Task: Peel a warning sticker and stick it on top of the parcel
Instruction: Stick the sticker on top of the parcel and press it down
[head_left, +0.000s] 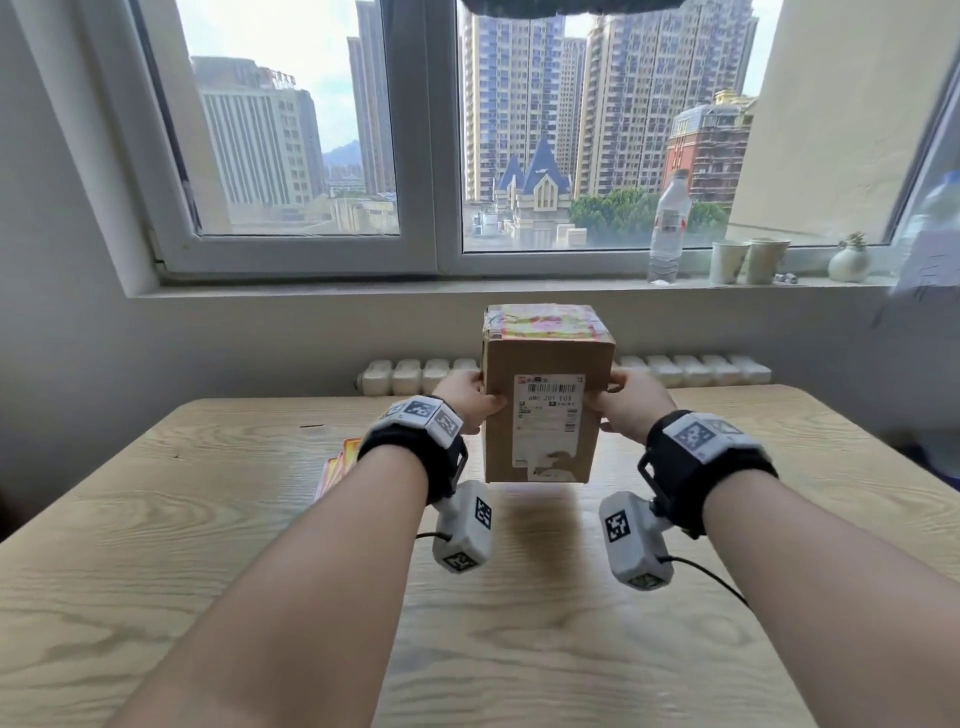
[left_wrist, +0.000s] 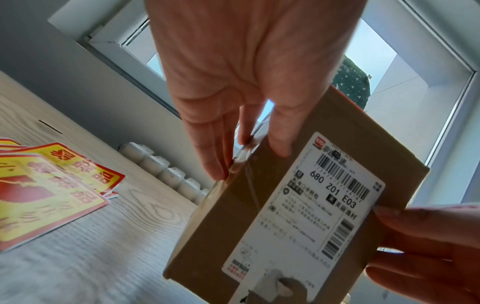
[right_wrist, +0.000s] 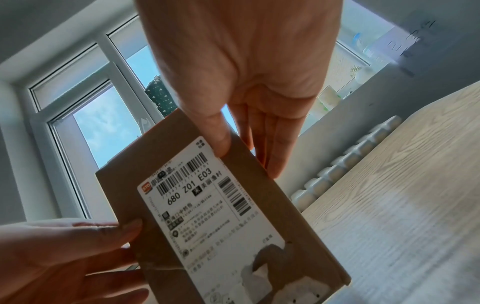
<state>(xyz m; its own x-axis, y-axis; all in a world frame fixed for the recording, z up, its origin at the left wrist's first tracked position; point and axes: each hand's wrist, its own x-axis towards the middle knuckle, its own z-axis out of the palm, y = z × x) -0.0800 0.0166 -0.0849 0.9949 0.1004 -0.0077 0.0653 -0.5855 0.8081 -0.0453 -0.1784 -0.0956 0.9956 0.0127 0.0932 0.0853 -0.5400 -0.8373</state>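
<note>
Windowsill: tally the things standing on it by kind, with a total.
Water bottle: 1
Paper cups: 2
Small white vase: 1
Total: 4, leaving out some tiny bits beside the cups, too small to tell.

A clear bottle (head_left: 669, 227), two paper cups (head_left: 748, 261) and a small vase (head_left: 848, 260) stood on the windowsill (head_left: 363, 287); a white radiator (head_left: 415, 375) sat below it

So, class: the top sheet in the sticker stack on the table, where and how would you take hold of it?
Probably by a loose corner of the top sheet, pinched between thumb and fingertip from the side. The sticker stack lies flat and fanned on the table, so its edges stick out. Both the left hand and the right hand hold the parcel.
</note>
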